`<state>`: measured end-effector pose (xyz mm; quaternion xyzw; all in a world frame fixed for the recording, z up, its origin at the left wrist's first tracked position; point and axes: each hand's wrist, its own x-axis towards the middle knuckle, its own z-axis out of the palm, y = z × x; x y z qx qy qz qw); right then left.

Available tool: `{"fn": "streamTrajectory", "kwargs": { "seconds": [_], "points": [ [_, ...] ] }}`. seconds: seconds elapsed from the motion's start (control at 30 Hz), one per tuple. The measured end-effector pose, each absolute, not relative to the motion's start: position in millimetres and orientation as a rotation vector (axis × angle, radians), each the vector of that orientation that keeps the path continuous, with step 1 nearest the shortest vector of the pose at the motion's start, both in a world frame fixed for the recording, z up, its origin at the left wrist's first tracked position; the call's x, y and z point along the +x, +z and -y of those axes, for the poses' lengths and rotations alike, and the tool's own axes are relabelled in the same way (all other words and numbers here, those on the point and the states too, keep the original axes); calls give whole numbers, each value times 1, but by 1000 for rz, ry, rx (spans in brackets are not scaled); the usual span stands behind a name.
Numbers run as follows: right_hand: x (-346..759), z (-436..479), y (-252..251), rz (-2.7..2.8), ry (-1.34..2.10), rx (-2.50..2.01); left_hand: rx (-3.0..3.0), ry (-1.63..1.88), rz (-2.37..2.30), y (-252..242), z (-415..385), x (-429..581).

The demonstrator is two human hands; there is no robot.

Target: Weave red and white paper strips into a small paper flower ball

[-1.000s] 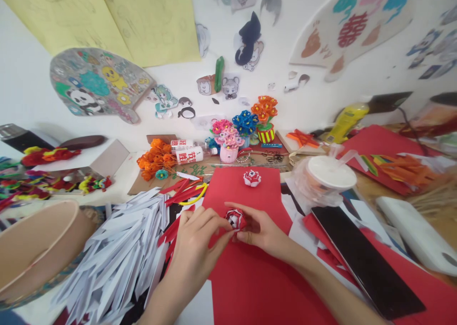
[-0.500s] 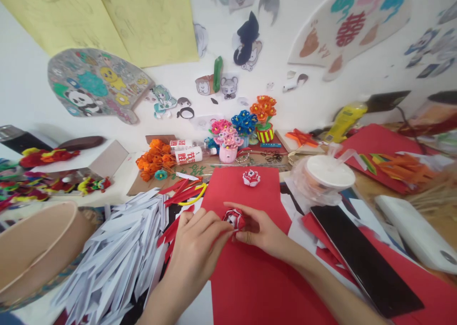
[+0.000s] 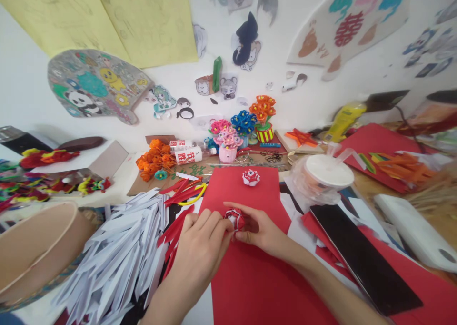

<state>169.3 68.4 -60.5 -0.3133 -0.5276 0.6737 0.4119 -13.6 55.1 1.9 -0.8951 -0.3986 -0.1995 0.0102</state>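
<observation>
A small red-and-white folded paper flower (image 3: 235, 218) is held between both hands above a sheet of red paper (image 3: 257, 277). My right hand (image 3: 259, 227) curls around its right side, thumb below and fingers above. From the left, my left hand (image 3: 205, 234) pinches the flower's near left edge; its fingertips are partly hidden behind the knuckles. A second red-and-white paper flower (image 3: 251, 177) rests on the far part of the red sheet. Left of my left hand lie red folded paper strips (image 3: 174, 229) and a large heap of white folded paper pieces (image 3: 121, 248).
A black phone (image 3: 364, 258) and a white power bank (image 3: 414, 229) lie at the right, near a lidded cup (image 3: 330, 172). A beige round bowl (image 3: 39, 253) stands at the left. Pots of fuzzy flowers (image 3: 228, 146) and a yellow bottle (image 3: 344, 120) line the wall.
My left hand has rolled slightly, its fingers drawing closer together at the flower. My right hand and the flower stay nearly in place.
</observation>
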Motion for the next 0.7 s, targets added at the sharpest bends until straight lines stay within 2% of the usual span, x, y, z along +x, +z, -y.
{"fn": "streamTrajectory", "kwargs": {
  "seconds": [0.1, 0.3, 0.7],
  "points": [
    [170, -68, -60, 1294, 1714, -785, -2787, -670, 1236, 1, -55, -13],
    [172, -66, -58, 1173, 1803, -684, -2721, -1036, 1394, 6, -58, -26],
    [174, -63, -49, 1172, 1863, -672, -2746, -946, 1360, 7, -57, -26]
  ]
}}
